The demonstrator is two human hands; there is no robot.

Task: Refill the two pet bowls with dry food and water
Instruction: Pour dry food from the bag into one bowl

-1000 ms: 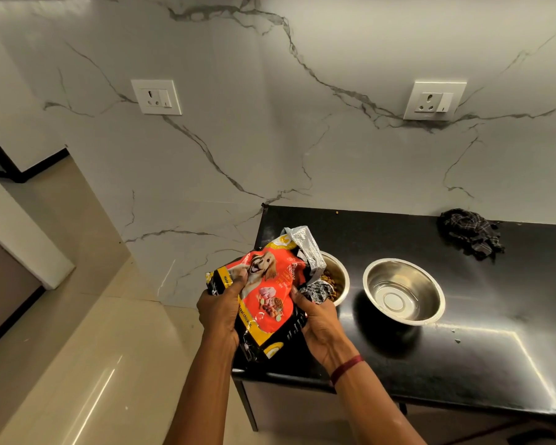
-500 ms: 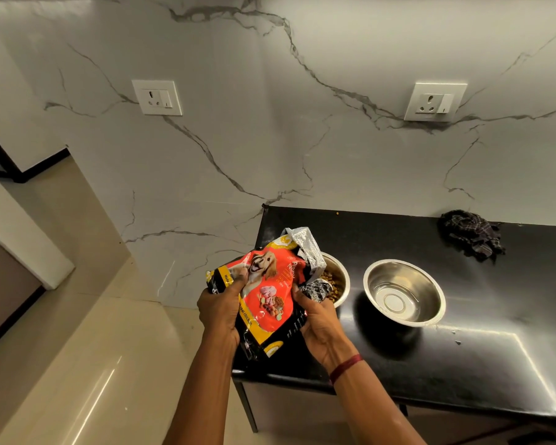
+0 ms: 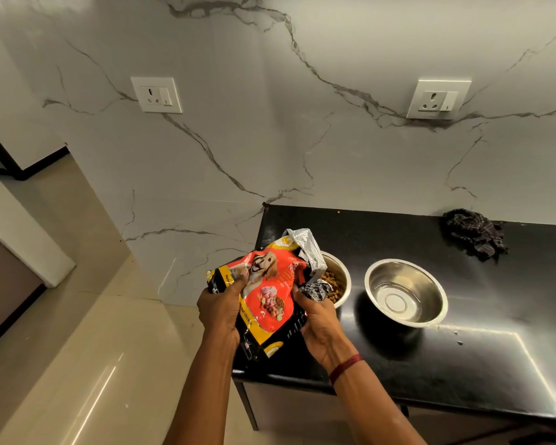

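A red and yellow dog food bag [image 3: 270, 290] with a dog picture is tilted so its torn silver mouth hangs over the left steel bowl [image 3: 340, 277]. Brown kibble lies in that bowl, which the bag partly hides. My left hand [image 3: 220, 308] grips the bag's left edge. My right hand [image 3: 318, 322] grips its right side near the crumpled mouth. The second steel bowl [image 3: 405, 292] stands just to the right on the black counter [image 3: 463, 364] with nothing visible in it.
A dark checked cloth [image 3: 474, 232] lies bunched at the counter's back right against the marble wall. Two wall sockets [image 3: 156, 95] [image 3: 437, 99] sit above. A few crumbs lie right of the bowls. Beige tiled floor [image 3: 77, 364] stretches to the left.
Almost nothing differs. The bag and both hands stay in place over the left bowl.
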